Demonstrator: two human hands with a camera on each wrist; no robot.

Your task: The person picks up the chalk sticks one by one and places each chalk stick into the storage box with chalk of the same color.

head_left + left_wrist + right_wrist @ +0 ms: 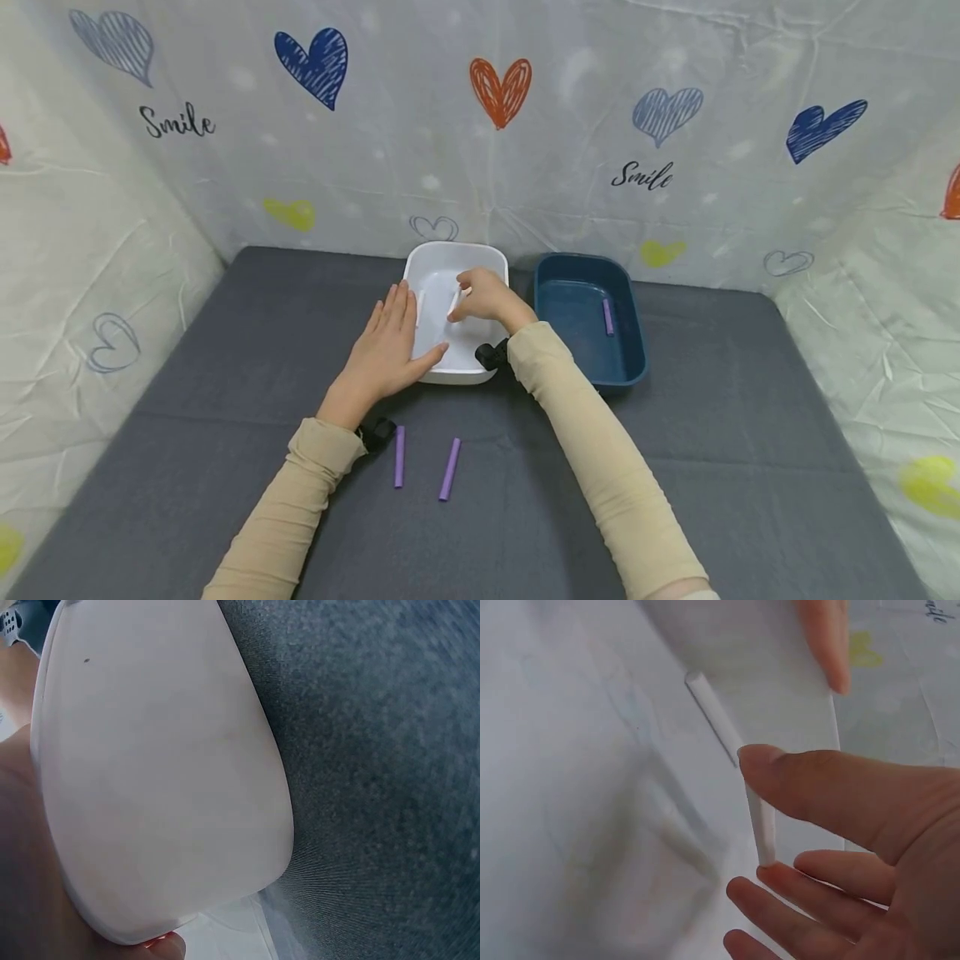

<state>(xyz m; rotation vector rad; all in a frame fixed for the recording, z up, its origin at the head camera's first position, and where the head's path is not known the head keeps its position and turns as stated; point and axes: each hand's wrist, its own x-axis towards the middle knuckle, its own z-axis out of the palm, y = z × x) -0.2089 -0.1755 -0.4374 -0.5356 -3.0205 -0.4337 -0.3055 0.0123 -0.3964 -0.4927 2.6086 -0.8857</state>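
Note:
My right hand (489,297) reaches over the white tray (461,377) and pinches a slim white stick (763,829) between thumb and fingers. A second white stick (716,712) lies against the tray's left side, close to the held one in the right wrist view. My left hand (384,346) rests along the left rim of the white tray, fingers straight and thumb over the near corner. In the left wrist view the tray's smooth outer wall (165,765) fills much of the picture, with that hand at its edge.
Right of the white tray stands a dark blue tray (566,350) with one purple stick (608,317) in it. Two purple sticks, a left one (399,457) and a right one (449,469), lie on the grey cloth (750,467) nearer me. A heart-printed curtain (405,167) hangs behind.

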